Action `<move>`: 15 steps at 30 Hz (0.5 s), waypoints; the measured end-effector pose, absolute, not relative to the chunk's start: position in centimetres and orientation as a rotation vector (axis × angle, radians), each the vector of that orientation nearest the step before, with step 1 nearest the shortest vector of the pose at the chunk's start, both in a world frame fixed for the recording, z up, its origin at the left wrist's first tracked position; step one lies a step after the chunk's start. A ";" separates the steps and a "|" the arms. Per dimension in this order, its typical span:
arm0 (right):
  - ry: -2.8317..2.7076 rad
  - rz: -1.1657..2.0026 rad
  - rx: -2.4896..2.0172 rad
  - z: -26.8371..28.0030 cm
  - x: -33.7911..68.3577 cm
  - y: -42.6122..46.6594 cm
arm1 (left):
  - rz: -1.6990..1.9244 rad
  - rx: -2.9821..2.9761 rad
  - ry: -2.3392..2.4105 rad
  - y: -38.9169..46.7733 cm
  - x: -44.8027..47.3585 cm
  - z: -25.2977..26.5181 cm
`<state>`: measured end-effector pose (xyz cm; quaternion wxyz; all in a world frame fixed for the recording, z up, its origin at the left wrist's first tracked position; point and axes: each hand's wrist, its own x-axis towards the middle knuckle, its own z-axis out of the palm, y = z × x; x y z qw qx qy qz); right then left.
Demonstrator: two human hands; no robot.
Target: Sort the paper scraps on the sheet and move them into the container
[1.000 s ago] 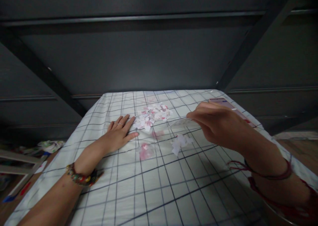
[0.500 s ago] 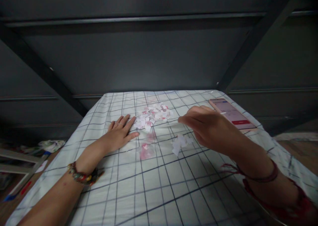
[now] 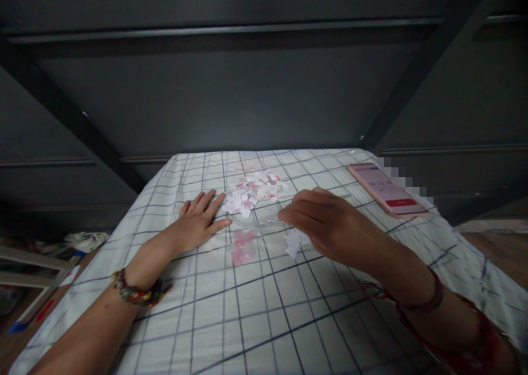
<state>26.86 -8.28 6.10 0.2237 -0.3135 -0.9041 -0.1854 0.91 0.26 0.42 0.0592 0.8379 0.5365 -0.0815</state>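
Reading the clock from midway between the hands: got the left hand (image 3: 198, 221) pressed flat at nine, holding nothing, with spread fingers right at the edge of the heap (image 3: 253, 193) of scraps at twelve, probably to steady the cloth (image 3: 264, 320). Pinching what looks like clear film (image 3: 269, 221) with the right hand (image 3: 330, 221) at three, fingertips-together style, likely for being so thin; can't tell the exact grip. Partly hiding the pile (image 3: 293, 243) at four. Seeing pink plastic (image 3: 243, 248) around seven, within easy reach, plus a face-up phone (image 3: 385, 191) at two, probably there for quick glances without crowding the scraps.
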 end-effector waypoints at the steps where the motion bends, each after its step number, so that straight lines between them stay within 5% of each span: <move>1: -2.513 -0.487 -0.857 6.1 26.8 -8.3 | -0.238 2.539 1.621 0.3 0.9 0.5; 15: -2.511 -0.453 -0.967 7.0 28.7 -8.9 | -0.208 2.553 1.600 0.2 0.6 0.3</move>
